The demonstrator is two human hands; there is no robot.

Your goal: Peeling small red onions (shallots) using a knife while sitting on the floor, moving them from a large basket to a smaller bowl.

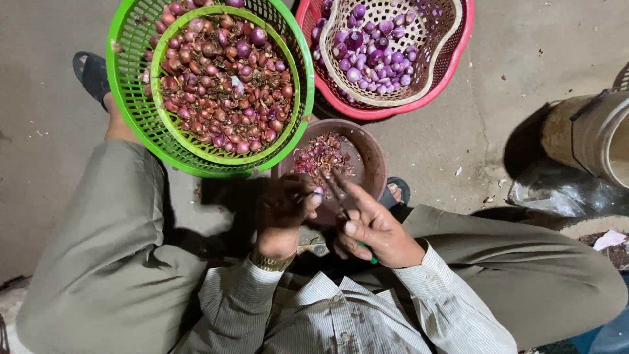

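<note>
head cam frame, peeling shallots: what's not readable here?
- Shallot in the left hand: head view, curled fingers hide nearly all of it.
- Knife in the right hand: blade dark and blurred, handle hidden by the palm.
- Green baskets and pink basket: cut off by the top edge.
- Bucket: cut off at the right edge.

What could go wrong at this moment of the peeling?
1. The knife in the right hand lies close to the left hand fingers that pinch a small shallot; a slip might nick them.
2. Peels could miss the brown bowl and land on the floor, where scraps already lie.
3. The green basket leans against the knee; a leg shift might tip it.
</note>
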